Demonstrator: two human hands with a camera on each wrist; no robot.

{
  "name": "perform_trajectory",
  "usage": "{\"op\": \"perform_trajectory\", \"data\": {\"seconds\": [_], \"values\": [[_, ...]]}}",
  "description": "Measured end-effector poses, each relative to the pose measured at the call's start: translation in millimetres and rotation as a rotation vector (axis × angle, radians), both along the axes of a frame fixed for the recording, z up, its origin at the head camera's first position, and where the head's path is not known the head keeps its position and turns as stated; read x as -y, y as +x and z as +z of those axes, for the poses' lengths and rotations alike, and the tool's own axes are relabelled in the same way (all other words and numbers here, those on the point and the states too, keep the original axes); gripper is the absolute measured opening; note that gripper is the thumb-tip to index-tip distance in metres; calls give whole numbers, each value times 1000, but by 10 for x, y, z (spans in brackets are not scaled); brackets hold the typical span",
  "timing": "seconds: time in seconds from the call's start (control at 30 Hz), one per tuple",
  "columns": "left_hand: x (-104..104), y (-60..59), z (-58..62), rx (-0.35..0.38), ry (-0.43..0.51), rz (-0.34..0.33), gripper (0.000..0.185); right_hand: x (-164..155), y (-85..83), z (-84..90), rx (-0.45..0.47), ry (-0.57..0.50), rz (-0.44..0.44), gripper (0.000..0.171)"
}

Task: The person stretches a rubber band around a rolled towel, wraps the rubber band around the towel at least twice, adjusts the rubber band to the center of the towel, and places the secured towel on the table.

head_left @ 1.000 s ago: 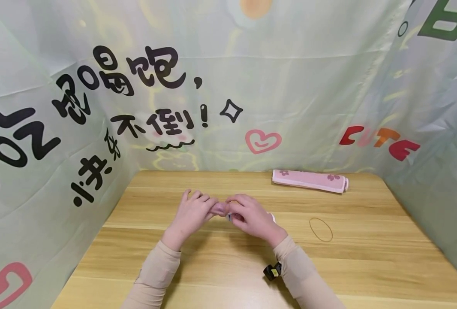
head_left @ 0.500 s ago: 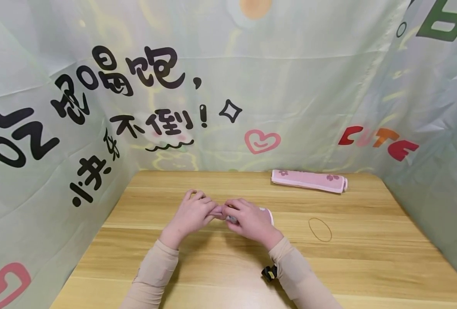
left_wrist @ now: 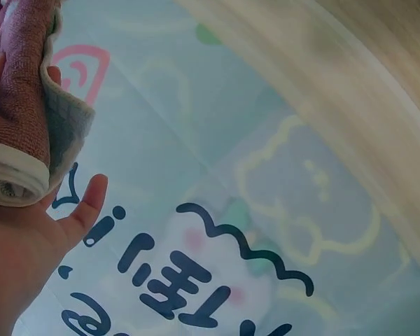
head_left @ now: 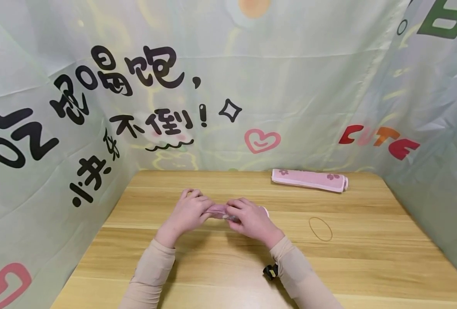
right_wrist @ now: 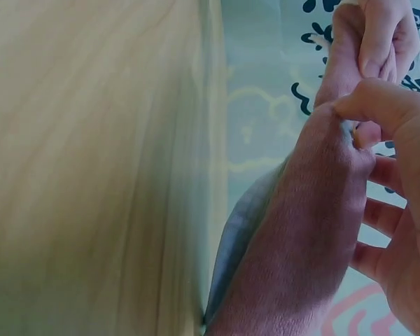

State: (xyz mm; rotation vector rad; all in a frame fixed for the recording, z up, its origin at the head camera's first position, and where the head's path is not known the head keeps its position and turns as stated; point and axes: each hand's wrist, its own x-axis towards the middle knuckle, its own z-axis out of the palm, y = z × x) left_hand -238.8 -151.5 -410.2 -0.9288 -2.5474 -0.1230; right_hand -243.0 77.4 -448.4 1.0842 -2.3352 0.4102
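Observation:
A small mauve towel [head_left: 215, 209], rolled up with a white hem, is held just above the middle of the wooden table [head_left: 220, 262]. My left hand [head_left: 197, 208] grips its left end and my right hand [head_left: 234, 211] grips its right end, knuckles up. In the left wrist view the towel roll [left_wrist: 17, 105] lies across my palm [left_wrist: 17, 259] with its hemmed end showing. In the right wrist view the towel roll [right_wrist: 304, 231] runs up into my right hand's fingers [right_wrist: 378, 105], which pinch its top. Most of the roll is hidden under both hands in the head view.
A second rolled pink towel [head_left: 309, 180] with flower prints lies at the back right of the table. A thin rubber band [head_left: 320, 228] lies flat to the right of my hands. Printed green fabric walls [head_left: 290, 86] close in the table on three sides.
My left fingers, spread a second ago, have curled round the towel's end. Both hands have shifted slightly to the left with the roll between them.

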Motion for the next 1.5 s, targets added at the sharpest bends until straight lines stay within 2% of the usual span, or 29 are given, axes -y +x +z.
{"op": "perform_trajectory", "data": {"seconds": [0.17, 0.37, 0.47, 0.57, 0.7, 0.9, 1.07, 1.17, 1.37, 1.5], "values": [[24, 7, 27, 19, 24, -13, 13, -27, -19, -10, 4, -6, 3, 15], [55, 27, 47, 80, 64, -9, 16, -61, -21, -3, 92, -37, -53, 49], [49, 29, 49, 94, 67, -9, 17, -75, -22, -4, 114, -35, -93, 55], [35, 23, 44, 95, 75, -2, 20, -79, -34, 7, 113, -37, -109, 53], [4, 17, 32, 47, 74, 23, 32, -87, -55, 31, 122, -53, -119, 49], [-43, 21, -16, -99, 49, 65, 55, -94, -62, 65, 174, -87, -129, 42], [-69, 22, -35, -230, 39, 80, 57, -99, -49, 105, 259, -141, -106, 37], [-73, 17, -33, -282, 50, 69, 52, -109, -43, 124, 303, -167, -88, 34], [-53, 14, -14, -262, 101, 32, 32, -110, -50, 125, 293, -184, -57, 33], [-23, 13, -7, -194, 64, 69, 31, -95, -68, 108, 252, -169, -27, 30]]}}
